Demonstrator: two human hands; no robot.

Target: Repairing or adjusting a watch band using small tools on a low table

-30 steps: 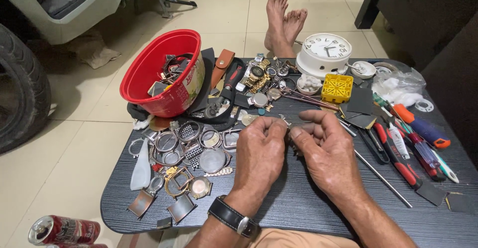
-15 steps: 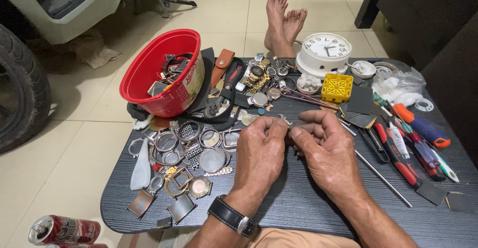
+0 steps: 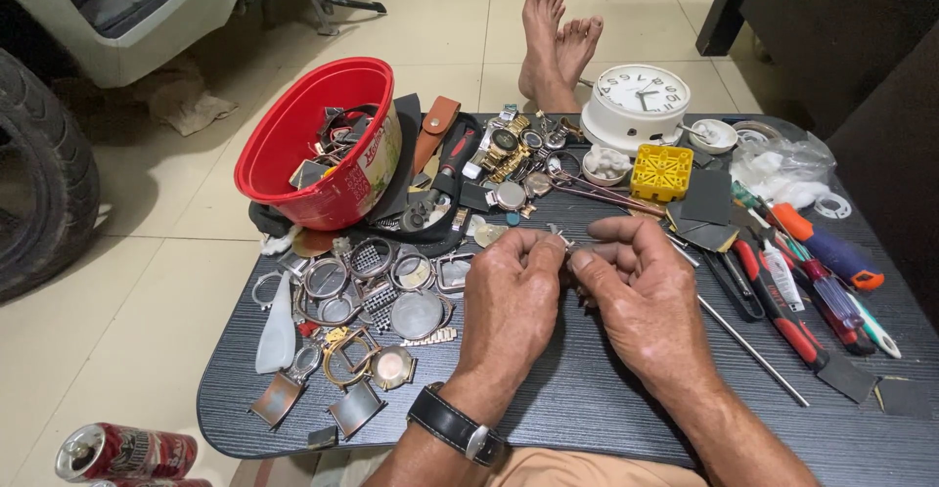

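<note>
**Two hands, one small metal part, mid-counter**

Two hands meet above the middle of the dark counter [image 3: 587, 409]. Left hand [image 3: 509, 301], black wristwatch [image 3: 456, 426] on the wrist: fingertips pinched shut on a small metal part [image 3: 558, 237]. Right hand [image 3: 641, 296]: fingers curled, thumb and forefinger closed on the same part from the right. Part too small to identify; it is held just clear of the surface.

Progress, as judged: work on the part looks under way, not finished; many pieces lie unsorted.

Surroundings:
- Left, near: watch cases and bezels [image 3: 372, 291], loose, just beside the left hand.
- Left, far: red bowl [image 3: 323, 145], tilted, holding straps and parts.
- Far: assembled watches [image 3: 504, 154], white clock [image 3: 638, 106], yellow plastic block [image 3: 662, 172].
- Right: screwdrivers and pliers [image 3: 802, 282]; long metal rod [image 3: 748, 350] lying close by the right hand.
- Floor: red can [image 3: 122, 451], tyre [image 3: 39, 184], bare feet [image 3: 558, 42].

Obstructions: loose cases and the rod crowd both hands.
</note>
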